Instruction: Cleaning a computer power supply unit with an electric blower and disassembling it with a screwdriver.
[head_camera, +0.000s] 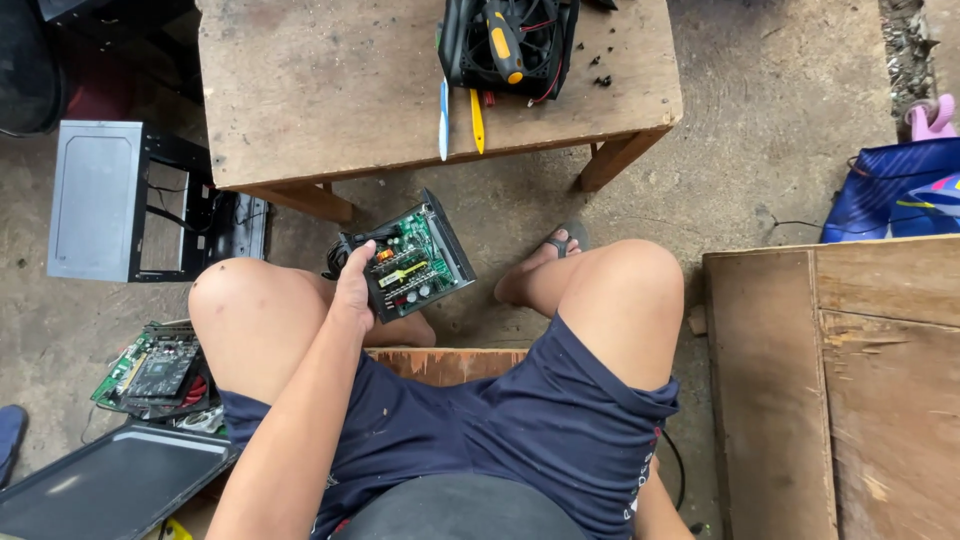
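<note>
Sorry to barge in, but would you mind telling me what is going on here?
A seated person holds an opened power supply unit, its green circuit board exposed, in the left hand between the knees. The right hand is out of view. On the wooden table ahead lie a black fan, a yellow-handled screwdriver on it, and some loose screws. Another circuit board and a metal computer case sit on the floor to the left.

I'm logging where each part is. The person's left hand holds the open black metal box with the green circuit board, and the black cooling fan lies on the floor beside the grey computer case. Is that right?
Not quite. The black cooling fan lies on the wooden table, not on the floor beside the grey computer case, as the head view shows. The left hand does hold the open black metal box with the green circuit board.
</note>
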